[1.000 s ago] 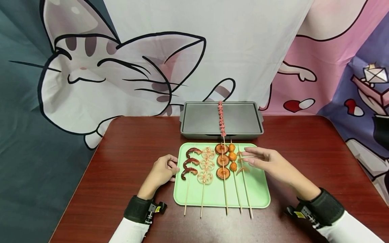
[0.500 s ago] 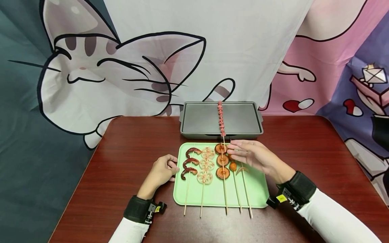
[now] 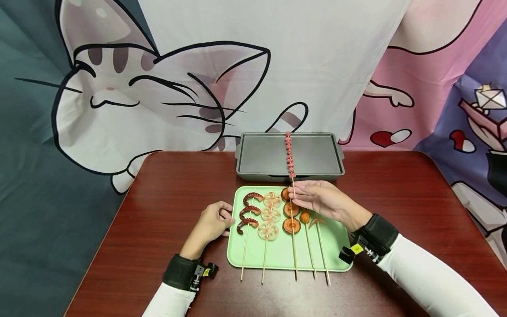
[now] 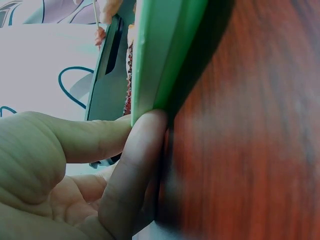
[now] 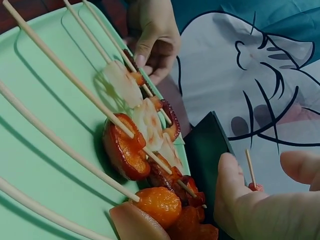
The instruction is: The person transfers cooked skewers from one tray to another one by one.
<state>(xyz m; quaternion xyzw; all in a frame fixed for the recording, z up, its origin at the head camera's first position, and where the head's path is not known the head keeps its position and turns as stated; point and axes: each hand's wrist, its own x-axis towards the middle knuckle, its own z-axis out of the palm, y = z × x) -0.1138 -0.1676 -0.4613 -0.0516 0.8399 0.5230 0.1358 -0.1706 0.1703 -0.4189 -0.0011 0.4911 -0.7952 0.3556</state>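
My left hand [image 3: 210,224] pinches the left rim of a light green tray [image 3: 336,248]. In the left wrist view, thumb and finger meet on the tray's edge [image 4: 152,60]. My right hand [image 3: 330,201] is over the tray's far side, beside the bare stick of a skewer of pink meat pieces [image 3: 290,154]. In the right wrist view this stick [image 5: 251,167] shows in the gap between thumb and finger. Below the hand lie skewers of mushroom slices [image 3: 291,226], orange balls [image 3: 304,217] and pale curved pieces [image 3: 316,222], partly hidden by it.
The pink skewer leans across a grey rectangular pan [image 3: 261,154] behind the tray. Skewers of lotus root slices [image 3: 268,231] and octopus tentacles [image 3: 247,223] lie on the tray's left side. Stick ends overhang the near rim. A printed cloth [image 3: 317,66] hangs behind the table [image 3: 178,185].
My right hand has moved left from above the pale pieces, over the orange balls, to the pink skewer's stick. My left hand has stayed at the tray rim.
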